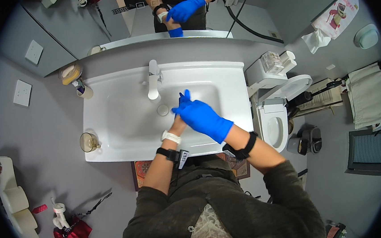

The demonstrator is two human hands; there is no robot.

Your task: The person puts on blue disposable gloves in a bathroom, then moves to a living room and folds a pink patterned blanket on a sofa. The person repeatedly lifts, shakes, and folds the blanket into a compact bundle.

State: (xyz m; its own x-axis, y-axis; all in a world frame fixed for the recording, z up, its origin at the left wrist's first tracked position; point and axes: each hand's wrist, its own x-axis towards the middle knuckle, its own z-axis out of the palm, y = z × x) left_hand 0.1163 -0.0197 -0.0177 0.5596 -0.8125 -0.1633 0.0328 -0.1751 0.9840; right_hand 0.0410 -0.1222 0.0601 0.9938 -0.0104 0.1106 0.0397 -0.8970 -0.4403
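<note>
My left hand (178,122) is over the basin of a white washbasin (128,137), its wrist and the base of the hand bare. Blue glove covers its fingers, which point away from me and look spread. Across it lies my right hand (202,116), fully covered by a blue disposable glove. The right fingers close on the left glove around the left hand, hiding much of it. Left of the hands are the round drain stopper (163,110) and the white faucet (153,85). The mirror (182,10) reflects both hands, the left one only partly gloved.
A glass mug (89,142) stands on the basin's left edge, with a cup of tubes (85,92) behind it. To the right are a toilet (274,126) with its lid raised and a tissue pack (337,17) on the wall. A patterned mat (142,171) lies below.
</note>
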